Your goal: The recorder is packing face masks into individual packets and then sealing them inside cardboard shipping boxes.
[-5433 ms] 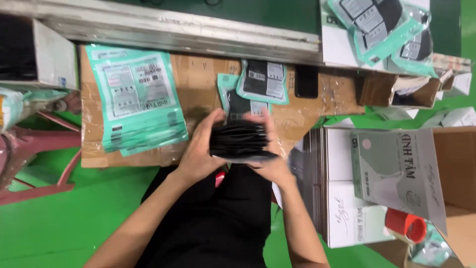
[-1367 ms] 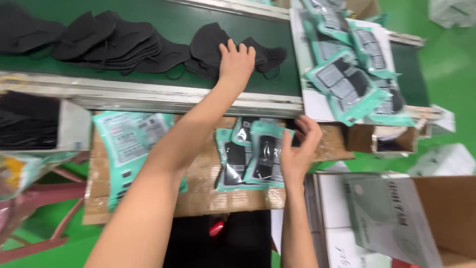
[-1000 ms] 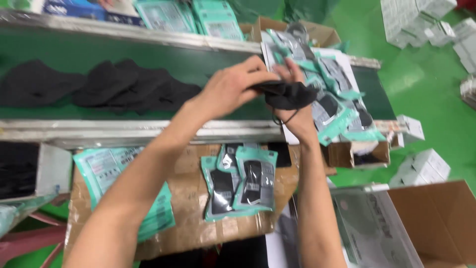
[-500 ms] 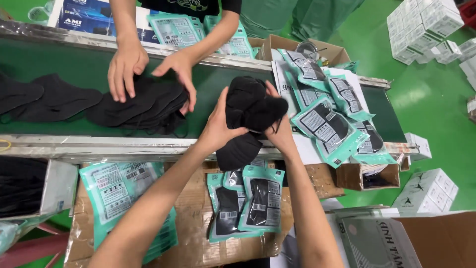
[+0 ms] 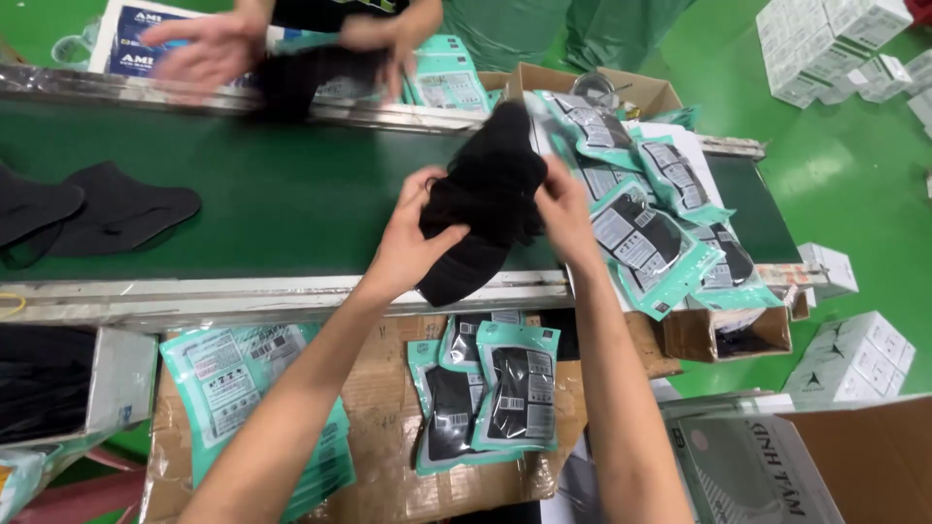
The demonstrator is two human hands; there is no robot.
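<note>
Both my hands hold a stack of black face masks (image 5: pixel 485 194) above the near edge of the green conveyor belt (image 5: pixel 291 204). My left hand (image 5: pixel 413 243) grips the stack from the left, fingers wrapped over it. My right hand (image 5: pixel 563 209) pinches its right side. Two black masks (image 5: pixel 87 209) lie flat on the belt at the left.
Another person's hands (image 5: pixel 291 44) work across the belt, blurred, over dark masks. Filled teal mask packets (image 5: pixel 650 218) pile on the right. More packets (image 5: pixel 490 388) and empty teal pouches (image 5: pixel 243 388) lie on cardboard below. White boxes (image 5: pixel 854 359) sit on the green floor at right.
The view has shifted slightly. My hands still hold the black stack, now lifted a little higher. The other person's hands have pulled back from the belt's masks to the far edge.
</note>
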